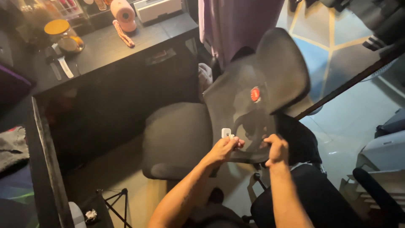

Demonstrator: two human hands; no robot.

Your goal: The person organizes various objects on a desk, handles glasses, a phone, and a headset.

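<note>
A dim room with a pale floor and a black desk (126, 46) lies below the camera, and a dark office chair (236, 114) stands in the middle of it. The left hand (224, 149) is curled nearly closed, its fingertips pinching a small white charger-like plug (226, 132) that sticks up just above the knuckles, right against the lower edge of the chair's mesh backrest (244, 105). The right hand (277, 148) sits just beside it, fingers folded in a closed grip around the bottom rim of that same backrest. Directly beyond both hands the backrest rises, with a small red round badge (255, 94) on the mesh and a curved headrest (282, 67) above. To the left of the left hand is the chair's padded grey seat (177, 135). Farther off beyond the hands, the desk carries a jar with a yellow lid (63, 36), a pink round object (123, 12) and a white-handled tool (65, 66). A purple cloth (236, 21) hangs beyond the headrest. Near the left forearm, low down, stands a thin black tripod-like stand (114, 202).
</note>
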